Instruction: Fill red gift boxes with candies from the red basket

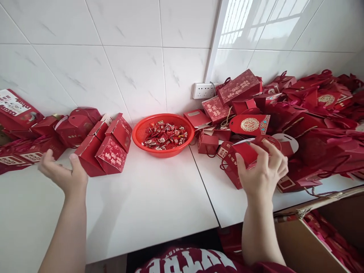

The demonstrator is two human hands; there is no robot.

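My left hand (64, 172) is raised over the white table (153, 197), thumb and fingers apart, with nothing in it. Just right of it stand red patterned boxes (112, 155). My right hand (263, 168) hovers with spread, curved fingers in front of a red box with a rounded flap (234, 172); its fingertips overlap the box in view, and whether they touch it I cannot tell. Between the hands, near the wall, a red plastic basket (163, 152) holds many small wrapped sweets (167, 134).
More red boxes (75, 127) stand at the left. A large heap of red boxes and bags (327, 125) covers the right side. A cardboard box (301, 239) with red items is at the lower right. A white socket (204, 91) is on the tiled wall.
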